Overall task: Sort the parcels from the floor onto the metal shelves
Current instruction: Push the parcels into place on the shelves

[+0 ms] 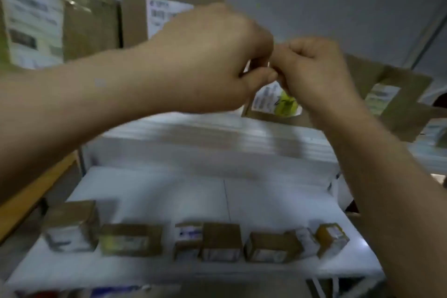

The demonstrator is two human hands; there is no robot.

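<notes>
Fingers curl on the left hand (212, 55) and right hand (314, 72), in front of a brown parcel (275, 101) on the shelf (217, 143). I cannot tell if they hold it. Best set it flat, gently.

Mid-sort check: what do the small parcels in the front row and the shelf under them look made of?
Small parcels: matte brown cardboard with white paper labels; a sheen on some suggests clear tape, though blur leaves that open. Shelf: smooth white sheet with a seam down its middle, probably painted metal, possibly laminate board.
</notes>
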